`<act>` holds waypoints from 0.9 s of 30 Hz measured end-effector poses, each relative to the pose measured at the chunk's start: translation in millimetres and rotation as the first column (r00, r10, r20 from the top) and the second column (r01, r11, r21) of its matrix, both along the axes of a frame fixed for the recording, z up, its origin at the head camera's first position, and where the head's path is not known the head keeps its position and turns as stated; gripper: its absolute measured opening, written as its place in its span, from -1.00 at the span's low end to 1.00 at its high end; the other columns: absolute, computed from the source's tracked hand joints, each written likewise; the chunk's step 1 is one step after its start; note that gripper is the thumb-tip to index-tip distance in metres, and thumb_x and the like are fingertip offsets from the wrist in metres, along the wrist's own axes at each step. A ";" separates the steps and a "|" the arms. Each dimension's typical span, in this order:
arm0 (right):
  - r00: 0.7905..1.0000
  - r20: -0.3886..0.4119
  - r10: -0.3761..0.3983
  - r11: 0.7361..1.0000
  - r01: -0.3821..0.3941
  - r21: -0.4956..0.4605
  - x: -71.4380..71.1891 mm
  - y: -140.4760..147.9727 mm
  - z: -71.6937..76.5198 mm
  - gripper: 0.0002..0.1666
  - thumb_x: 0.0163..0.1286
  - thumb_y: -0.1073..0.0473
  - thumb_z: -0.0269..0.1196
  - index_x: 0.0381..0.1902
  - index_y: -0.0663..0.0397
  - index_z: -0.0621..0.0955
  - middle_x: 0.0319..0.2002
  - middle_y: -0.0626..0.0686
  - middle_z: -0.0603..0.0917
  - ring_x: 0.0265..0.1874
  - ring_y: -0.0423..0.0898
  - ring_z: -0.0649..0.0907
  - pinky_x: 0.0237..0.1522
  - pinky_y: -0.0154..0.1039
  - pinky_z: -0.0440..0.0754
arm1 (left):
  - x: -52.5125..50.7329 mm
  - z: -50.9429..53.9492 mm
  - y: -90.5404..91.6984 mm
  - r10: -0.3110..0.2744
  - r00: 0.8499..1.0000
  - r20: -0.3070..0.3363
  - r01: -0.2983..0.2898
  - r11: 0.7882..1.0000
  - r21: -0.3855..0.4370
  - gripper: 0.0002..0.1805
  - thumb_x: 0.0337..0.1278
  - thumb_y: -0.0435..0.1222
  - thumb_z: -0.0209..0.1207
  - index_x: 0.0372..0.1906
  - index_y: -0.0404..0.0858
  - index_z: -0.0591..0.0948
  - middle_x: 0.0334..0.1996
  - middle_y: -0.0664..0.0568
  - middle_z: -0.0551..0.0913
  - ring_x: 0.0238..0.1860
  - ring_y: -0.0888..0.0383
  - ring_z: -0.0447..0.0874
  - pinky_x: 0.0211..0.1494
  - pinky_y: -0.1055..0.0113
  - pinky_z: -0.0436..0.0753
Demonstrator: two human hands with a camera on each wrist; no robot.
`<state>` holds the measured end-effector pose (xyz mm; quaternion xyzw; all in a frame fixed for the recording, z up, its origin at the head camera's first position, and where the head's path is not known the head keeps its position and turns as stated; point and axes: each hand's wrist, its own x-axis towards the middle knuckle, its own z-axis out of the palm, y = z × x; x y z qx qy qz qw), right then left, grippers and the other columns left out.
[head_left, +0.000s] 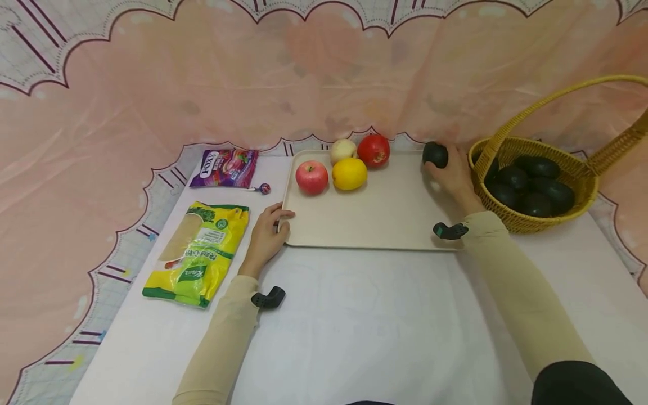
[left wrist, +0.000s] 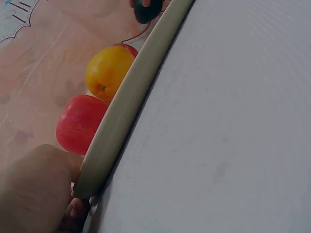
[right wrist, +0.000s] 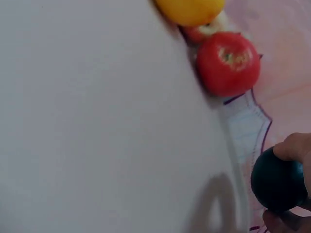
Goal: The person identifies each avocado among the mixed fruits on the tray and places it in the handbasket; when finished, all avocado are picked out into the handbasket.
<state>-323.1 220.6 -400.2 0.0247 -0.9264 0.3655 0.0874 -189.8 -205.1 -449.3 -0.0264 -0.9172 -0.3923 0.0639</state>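
My right hand (head_left: pixel 455 175) grips a dark avocado (head_left: pixel 436 154) above the back right part of the beige tray (head_left: pixel 374 222). In the right wrist view, thumb and fingers wrap the avocado (right wrist: pixel 274 179) beyond the tray's edge. My left hand (head_left: pixel 267 232) holds the tray's left edge near the front corner; the left wrist view shows the thumb over the rim (left wrist: pixel 121 111) and fingers lower down, partly hidden. On the tray sit a pinkish-red apple (head_left: pixel 311 177), a yellow-orange fruit (head_left: pixel 349 174), a pale fruit (head_left: pixel 343 151) and a red pomegranate-like fruit (head_left: pixel 373 150).
A wicker basket (head_left: pixel 506 219) with a tall handle stands right of the tray, holding several dark avocados (head_left: pixel 549 194). On the left lie a purple candy bag (head_left: pixel 225 169), a lollipop (head_left: pixel 263 189) and a yellow-green packet (head_left: pixel 199 253). White cloth (head_left: pixel 374 320) covers the table.
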 end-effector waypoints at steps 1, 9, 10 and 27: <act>1.000 -0.011 0.011 1.000 -0.011 -0.003 0.6 -1.0 1.8 -0.23 0.27 0.01 0.19 0.39 0.02 0.22 0.33 0.28 0.25 0.31 0.22 0.29 0.36 0.15 0.21 | -0.3 -0.1 -0.3 0.000 1.000 0.000 0.000 1.000 -0.001 -0.72 0.19 -0.32 0.04 -0.03 -0.15 0.62 0.34 -0.09 0.34 0.31 -0.07 0.32 0.25 0.05 0.46; 0.991 -0.098 0.091 0.993 -0.097 -0.065 10.2 -8.3 12.2 -0.25 0.21 0.11 0.28 0.32 0.08 0.29 0.28 0.29 0.29 0.26 0.22 0.32 0.32 0.17 0.24 | -0.9 -2.5 -2.0 -0.022 0.999 -0.044 0.022 1.000 0.011 -0.72 0.17 -0.34 0.04 -0.05 -0.18 0.63 0.31 -0.13 0.37 0.28 -0.10 0.35 0.19 0.04 0.51; 0.990 -0.107 0.094 0.993 -0.101 -0.067 12.2 -9.3 13.3 -0.26 0.20 0.11 0.28 0.32 0.09 0.30 0.28 0.29 0.30 0.26 0.22 0.33 0.32 0.17 0.25 | -0.7 -2.5 -2.0 -0.022 0.999 -0.043 0.023 1.000 0.010 -0.72 0.17 -0.34 0.04 -0.05 -0.18 0.63 0.31 -0.13 0.36 0.29 -0.10 0.35 0.19 0.04 0.51; 0.968 -0.225 0.115 0.982 -0.145 -0.122 54.9 -12.6 31.0 -0.28 0.15 0.16 0.34 0.27 0.03 0.38 0.25 0.18 0.35 0.15 0.04 0.40 -0.06 -0.06 0.48 | 0.4 -0.1 -0.8 -0.015 1.000 -0.022 0.016 1.000 0.012 -0.72 0.19 -0.33 0.03 -0.04 -0.18 0.63 0.33 -0.12 0.34 0.31 -0.10 0.33 0.21 0.04 0.50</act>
